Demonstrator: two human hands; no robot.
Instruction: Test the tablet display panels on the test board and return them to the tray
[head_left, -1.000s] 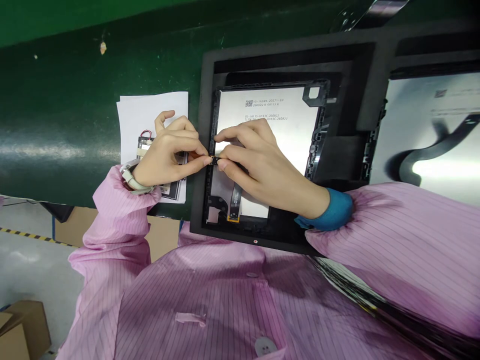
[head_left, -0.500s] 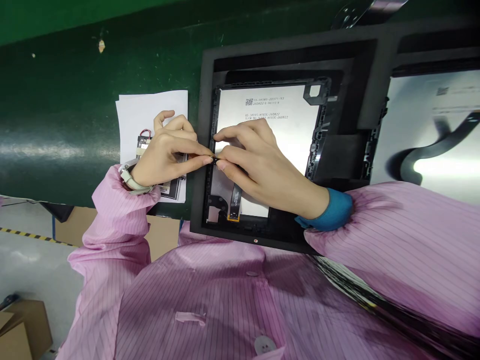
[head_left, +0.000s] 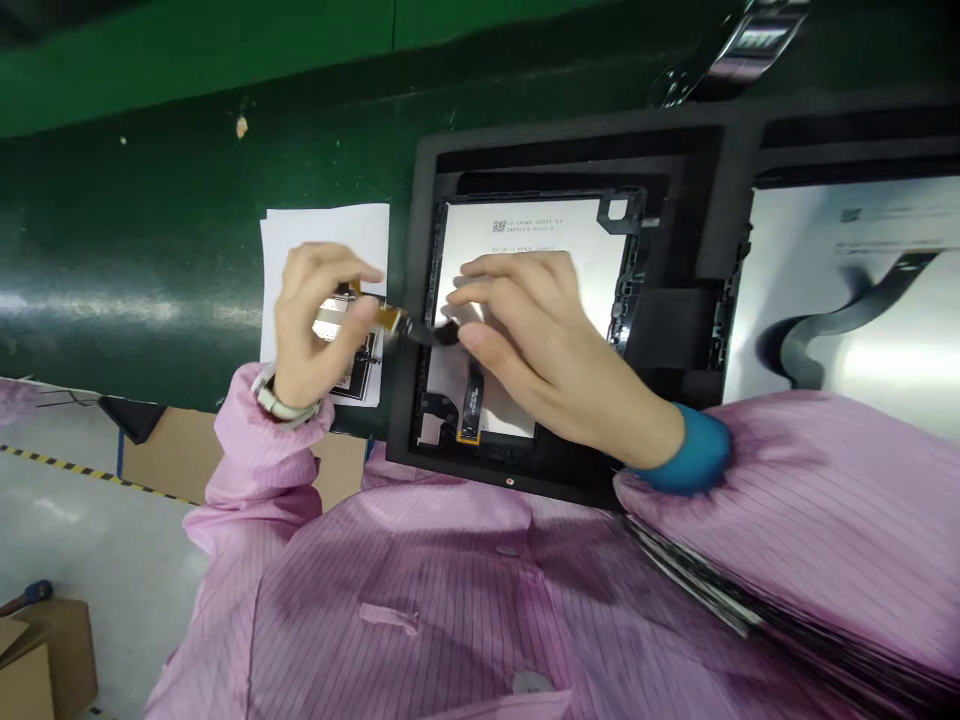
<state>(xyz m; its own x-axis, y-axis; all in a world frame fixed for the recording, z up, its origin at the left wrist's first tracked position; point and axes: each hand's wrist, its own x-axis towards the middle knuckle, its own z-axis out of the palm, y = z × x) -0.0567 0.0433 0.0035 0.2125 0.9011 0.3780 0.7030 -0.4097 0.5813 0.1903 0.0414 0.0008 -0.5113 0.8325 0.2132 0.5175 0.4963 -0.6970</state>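
A tablet-like panel [head_left: 592, 265] with a white back and printed codes lies in a black foam tray [head_left: 420, 250]. My left hand [head_left: 319, 320] is closed on a small flex part with an orange strip [head_left: 390, 318], held at the tray's left edge. My right hand [head_left: 536, 335] rests on the panel, fingers bent and pinched on the dark end of that flex part [head_left: 439, 333]. A second black flex cable with an orange end [head_left: 471, 405] lies on the panel below my right hand.
White paper sheets [head_left: 330, 235] with small parts lie left of the tray on the dark green bench [head_left: 135, 260]. Another panel with a black cable [head_left: 847, 310] sits at right. Cardboard boxes [head_left: 37, 655] stand on the floor at lower left.
My left hand has pulled back to the left and lifted, drawing the orange strip out from the tray edge. The view has shifted a little right and down. My right hand stayed on the panel.
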